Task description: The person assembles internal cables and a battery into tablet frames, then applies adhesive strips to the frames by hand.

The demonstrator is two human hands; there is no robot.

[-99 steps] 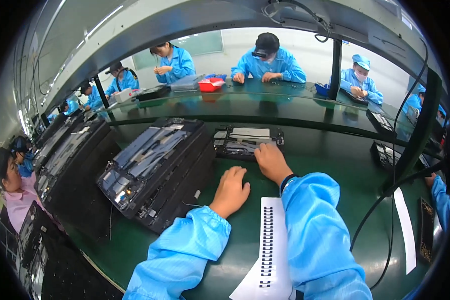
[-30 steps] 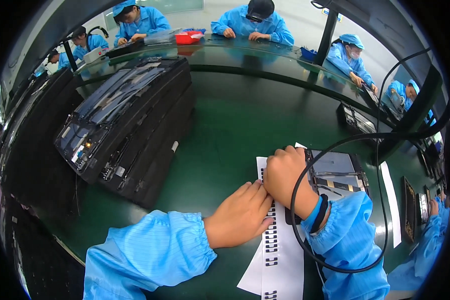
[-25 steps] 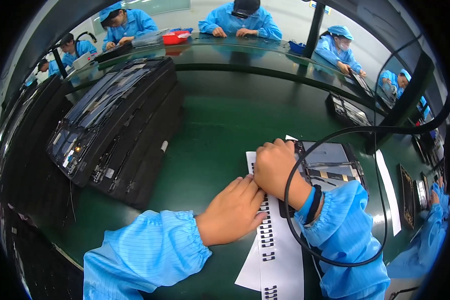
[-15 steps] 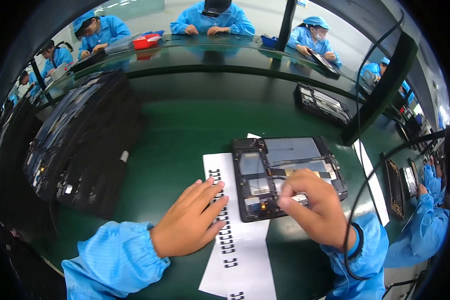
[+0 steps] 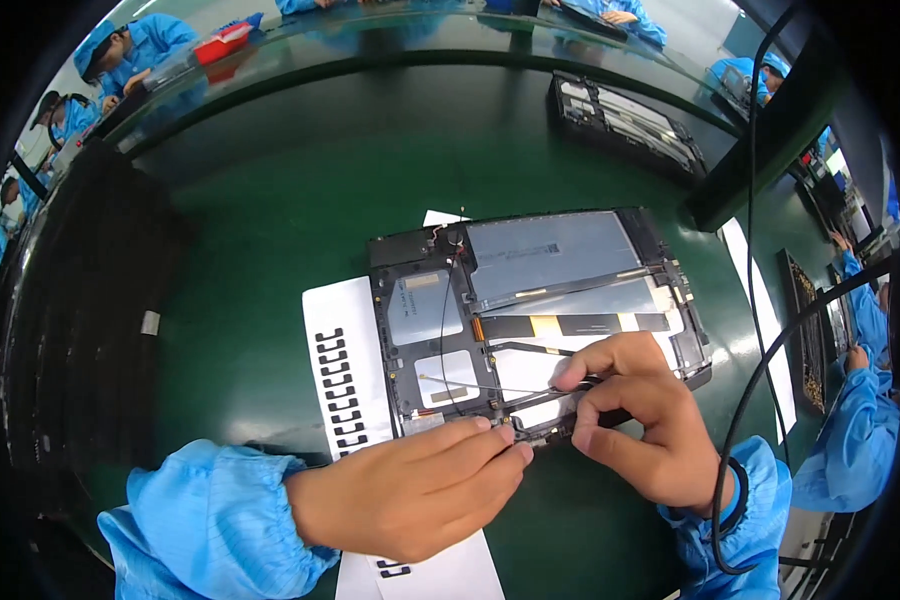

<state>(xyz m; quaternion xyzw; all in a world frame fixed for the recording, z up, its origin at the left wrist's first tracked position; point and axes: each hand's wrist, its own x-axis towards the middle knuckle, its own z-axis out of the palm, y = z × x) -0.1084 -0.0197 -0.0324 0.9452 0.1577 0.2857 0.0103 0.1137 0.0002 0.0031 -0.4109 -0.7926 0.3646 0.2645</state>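
Observation:
An opened tablet-like device (image 5: 560, 250) with silver battery panels and a black frame lies in front of me. Across its lower left part runs a thin grey wire (image 5: 470, 385) with a tiny gold end. My right hand (image 5: 645, 415) pinches this wire between thumb and index finger; a slim dark piece by the fingertips is hard to make out. At the device's near edge, my left hand (image 5: 420, 490) has its fingertips drawn together over a small part, which they hide; its thumb is out of sight. White sheets (image 5: 320, 305) with black hook-shaped pieces lie partly under the device.
Tall stacks of black panels (image 5: 80, 320) stand on the left. Another opened device (image 5: 630, 125) lies at the back right, beside a dark post (image 5: 760, 160). A black cable (image 5: 750, 370) hangs near my right forearm. Co-workers in blue sit beyond the bench and at the right.
My left hand has moved right, from the white sheet to the device's near edge. The view has come closer to the device. My right hand still pinches over the device.

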